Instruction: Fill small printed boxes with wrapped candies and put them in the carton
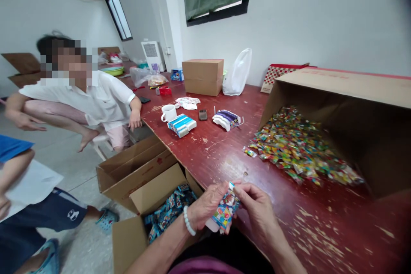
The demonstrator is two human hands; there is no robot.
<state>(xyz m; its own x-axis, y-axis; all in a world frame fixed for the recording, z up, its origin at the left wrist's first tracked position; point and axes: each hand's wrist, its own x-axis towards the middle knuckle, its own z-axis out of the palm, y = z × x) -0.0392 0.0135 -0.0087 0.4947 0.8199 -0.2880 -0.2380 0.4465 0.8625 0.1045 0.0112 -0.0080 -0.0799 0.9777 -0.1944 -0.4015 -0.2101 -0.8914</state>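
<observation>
My left hand (204, 206), with a pale bead bracelet at the wrist, grips a small blue printed cardboard box (226, 210). One white flap sticks out at the box's lower end. At its upper end, the thumb and fingers of my right hand (258, 205) pinch the edge near another white flap. Below and to the left stands an open carton (128, 239) with many similar blue boxes (171, 209) inside. On the right, a carton (349, 80) lies on its side, and wrapped candies (298, 145) spill from it onto the red table (205, 158).
Farther along the table are a white mug (168, 113), blue-and-white packs (182, 126), a purple-and-white bundle (226, 119), a closed carton (203, 78) and a white plastic bag (237, 72). Another open carton (128, 175) and two seated people are to the left.
</observation>
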